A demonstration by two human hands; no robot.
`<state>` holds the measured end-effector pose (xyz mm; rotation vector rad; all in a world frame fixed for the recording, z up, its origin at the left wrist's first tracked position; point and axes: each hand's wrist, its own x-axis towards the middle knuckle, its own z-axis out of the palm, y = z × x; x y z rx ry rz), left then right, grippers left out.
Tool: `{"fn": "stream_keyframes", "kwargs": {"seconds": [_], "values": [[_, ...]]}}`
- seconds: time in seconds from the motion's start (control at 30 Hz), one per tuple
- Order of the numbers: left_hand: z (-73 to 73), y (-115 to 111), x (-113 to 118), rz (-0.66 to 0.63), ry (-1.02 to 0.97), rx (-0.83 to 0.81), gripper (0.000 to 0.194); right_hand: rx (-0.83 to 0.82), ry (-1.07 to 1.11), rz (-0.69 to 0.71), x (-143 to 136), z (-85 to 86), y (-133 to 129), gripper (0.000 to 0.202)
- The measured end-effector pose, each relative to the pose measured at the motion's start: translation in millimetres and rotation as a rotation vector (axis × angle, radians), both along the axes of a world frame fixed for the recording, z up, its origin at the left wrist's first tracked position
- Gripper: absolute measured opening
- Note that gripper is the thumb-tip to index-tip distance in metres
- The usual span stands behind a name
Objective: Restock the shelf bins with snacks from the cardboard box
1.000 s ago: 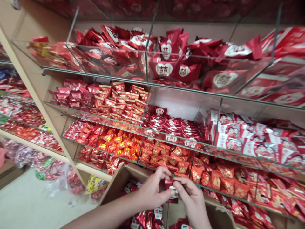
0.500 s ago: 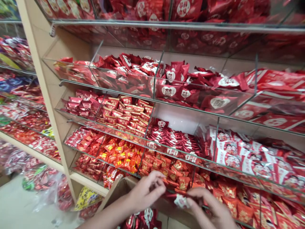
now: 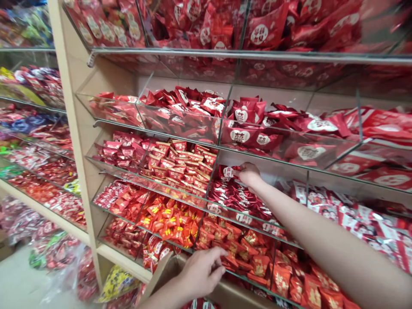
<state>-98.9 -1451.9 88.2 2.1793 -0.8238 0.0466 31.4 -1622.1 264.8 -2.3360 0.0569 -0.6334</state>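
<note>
My right hand (image 3: 249,175) is inside a clear-fronted shelf compartment, its fingers pinched at the right edge of a dark red candy packet (image 3: 228,172) with a white label. The fingers partly hide what is between them. Rows of similar dark red packets (image 3: 240,195) stand just below that hand. My left hand (image 3: 204,268) is low over a cardboard box (image 3: 238,296), fingers loosely bent and apart, with nothing in them. More dark red packets (image 3: 201,304) with white marks show inside the box, partly hidden by my left wrist.
A transparent shelf front (image 3: 193,199) and dividers surround the compartments. Gold-and-red packets (image 3: 177,165) lie to the left, white-and-red packets (image 3: 341,214) to the right, orange-red packets (image 3: 167,219) below. A wooden upright (image 3: 75,141) stands left; bagged sweets (image 3: 119,281) sit on the floor.
My right hand has moved up and forward from above the box, where it held a packet, into the compartment. My left hand has stayed near the box. The view has shifted slightly.
</note>
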Motion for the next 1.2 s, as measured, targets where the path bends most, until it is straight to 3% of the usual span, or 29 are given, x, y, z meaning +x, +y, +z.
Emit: {"fn": "stream_keyframes", "kwargs": {"seconds": [0.13,0.4,0.93,1.1,1.2], "values": [[3.7,2,1,-0.007,-0.018,0.051,0.030,-0.150,0.075,-0.071,14,-6.2,3,0.014],[7.8,3,4,-0.056,0.012,0.134,0.021,-0.452,0.140,-0.027,13,-8.3,-7,0.019],[13.8,2,5,-0.086,0.064,0.146,0.021,-0.493,0.198,-0.074,15,-7.5,-5,0.031],[13.5,3,4,-0.091,0.043,0.165,0.021,-0.665,-0.048,0.068,9,-15.3,-1,0.040],[12.6,2,3,-0.086,0.044,0.168,0.022,-0.776,-0.049,0.129,8,-20.6,3,0.038]]}}
